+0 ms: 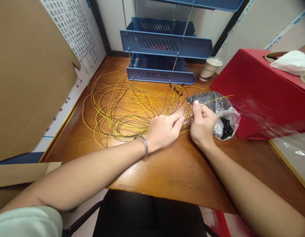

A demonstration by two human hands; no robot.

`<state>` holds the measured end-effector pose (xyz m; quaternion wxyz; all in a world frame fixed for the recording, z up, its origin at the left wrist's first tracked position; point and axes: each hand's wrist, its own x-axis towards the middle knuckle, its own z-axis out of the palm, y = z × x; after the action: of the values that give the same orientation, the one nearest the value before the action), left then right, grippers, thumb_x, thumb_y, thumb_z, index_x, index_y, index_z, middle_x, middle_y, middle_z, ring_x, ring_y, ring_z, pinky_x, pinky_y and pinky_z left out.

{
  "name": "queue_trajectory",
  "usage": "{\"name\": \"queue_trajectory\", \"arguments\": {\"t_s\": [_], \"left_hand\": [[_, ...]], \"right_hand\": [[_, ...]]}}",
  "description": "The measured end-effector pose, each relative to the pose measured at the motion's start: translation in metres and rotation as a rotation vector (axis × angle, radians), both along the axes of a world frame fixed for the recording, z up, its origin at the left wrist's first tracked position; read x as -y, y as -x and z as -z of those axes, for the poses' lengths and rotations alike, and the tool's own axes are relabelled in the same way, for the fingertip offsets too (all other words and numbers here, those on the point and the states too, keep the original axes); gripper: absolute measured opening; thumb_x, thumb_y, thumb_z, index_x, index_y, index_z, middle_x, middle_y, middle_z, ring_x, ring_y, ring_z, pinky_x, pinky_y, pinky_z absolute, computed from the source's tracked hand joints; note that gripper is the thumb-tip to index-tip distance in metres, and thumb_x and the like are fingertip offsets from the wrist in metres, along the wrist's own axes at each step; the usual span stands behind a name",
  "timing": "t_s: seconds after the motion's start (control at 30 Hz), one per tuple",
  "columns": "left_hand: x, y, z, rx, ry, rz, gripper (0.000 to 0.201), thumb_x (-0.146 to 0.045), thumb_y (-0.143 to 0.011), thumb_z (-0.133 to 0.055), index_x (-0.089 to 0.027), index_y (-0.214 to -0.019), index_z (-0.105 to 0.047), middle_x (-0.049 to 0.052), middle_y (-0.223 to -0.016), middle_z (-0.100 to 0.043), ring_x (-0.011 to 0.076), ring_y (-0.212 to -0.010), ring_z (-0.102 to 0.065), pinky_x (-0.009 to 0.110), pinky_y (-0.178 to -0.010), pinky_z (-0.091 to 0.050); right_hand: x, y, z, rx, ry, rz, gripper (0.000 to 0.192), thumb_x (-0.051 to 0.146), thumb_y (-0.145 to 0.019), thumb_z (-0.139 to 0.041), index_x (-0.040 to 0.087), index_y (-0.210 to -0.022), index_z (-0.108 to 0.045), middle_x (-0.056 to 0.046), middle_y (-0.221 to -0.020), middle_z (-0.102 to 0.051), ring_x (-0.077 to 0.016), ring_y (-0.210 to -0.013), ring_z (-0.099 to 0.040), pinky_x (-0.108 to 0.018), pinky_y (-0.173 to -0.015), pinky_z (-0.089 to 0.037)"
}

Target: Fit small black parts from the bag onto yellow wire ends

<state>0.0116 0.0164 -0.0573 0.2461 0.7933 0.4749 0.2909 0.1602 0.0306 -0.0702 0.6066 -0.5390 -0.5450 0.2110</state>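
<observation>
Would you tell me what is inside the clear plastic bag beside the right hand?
The clear plastic bag holds a heap of small black parts, too small to identify. The right hand covers the bag's near left side, so what lies there is hidden.

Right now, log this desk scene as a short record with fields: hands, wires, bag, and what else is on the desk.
left hand: pinching a thin yellow wire at the fingertips
right hand: pinching the same wire, beside the bag
wires: tangled loops of yellow and dark wires on the wooden desk
bag: clear plastic bag of small black parts, right of the hands
behind: blue stacked plastic tray, white paper cup
right side: red box
</observation>
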Motion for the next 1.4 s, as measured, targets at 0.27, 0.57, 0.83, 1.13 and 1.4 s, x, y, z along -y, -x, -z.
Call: {"name": "queue_trajectory", "arguments": {"t_s": [0.27,0.57,0.83,1.13,1.4], "left_hand": [[-0.002,-0.001,0.003,0.037,0.006,-0.005,0.043,-0.042,-0.104,-0.039,-0.02,-0.075,-0.061,0.0,-0.065,-0.061,0.0135,-0.057,-0.047,0.029,-0.061,-0.029],[-0.001,0.001,0.001,0.024,0.035,-0.012,0.041,-0.039,-0.103,-0.038,-0.019,-0.076,-0.062,0.002,-0.07,-0.065,0.0142,-0.061,-0.051,0.029,-0.063,-0.03],[-0.003,0.0,0.001,0.026,0.032,-0.008,0.042,-0.041,-0.103,-0.038,-0.019,-0.074,-0.06,0.001,-0.067,-0.062,0.0136,-0.059,-0.046,0.029,-0.061,-0.027],[-0.003,0.001,0.001,0.07,0.042,0.006,0.041,-0.037,-0.101,-0.039,-0.018,-0.068,-0.053,0.0,-0.062,-0.056,0.0123,-0.056,-0.043,0.029,-0.061,-0.025],[-0.006,0.0,0.004,0.069,0.011,0.019,0.044,-0.04,-0.102,-0.039,-0.018,-0.066,-0.049,-0.002,-0.058,-0.051,0.0115,-0.055,-0.042,0.028,-0.06,-0.026]], "right_hand": [[-0.002,-0.003,-0.002,0.044,0.019,-0.092,0.055,0.064,-0.091,-0.059,0.021,-0.058,-0.048,0.003,-0.055,-0.043,-0.0102,-0.053,-0.036,-0.03,-0.053,-0.029],[0.003,0.004,-0.001,0.06,0.043,-0.182,0.053,0.063,-0.089,-0.063,0.021,-0.06,-0.048,0.004,-0.056,-0.044,-0.0099,-0.053,-0.037,-0.029,-0.053,-0.031],[0.004,0.003,-0.001,0.082,0.037,-0.185,0.055,0.058,-0.093,-0.06,0.02,-0.057,-0.045,0.004,-0.055,-0.041,-0.0092,-0.054,-0.034,-0.029,-0.054,-0.029],[0.005,0.008,-0.002,0.069,0.055,-0.226,0.053,0.062,-0.089,-0.063,0.02,-0.06,-0.049,0.003,-0.056,-0.046,-0.009,-0.053,-0.037,-0.028,-0.052,-0.03],[-0.001,0.0,0.001,-0.057,-0.004,-0.14,0.053,0.06,-0.09,-0.064,0.021,-0.06,-0.044,0.004,-0.058,-0.039,-0.0092,-0.055,-0.032,-0.029,-0.055,-0.028]]}}
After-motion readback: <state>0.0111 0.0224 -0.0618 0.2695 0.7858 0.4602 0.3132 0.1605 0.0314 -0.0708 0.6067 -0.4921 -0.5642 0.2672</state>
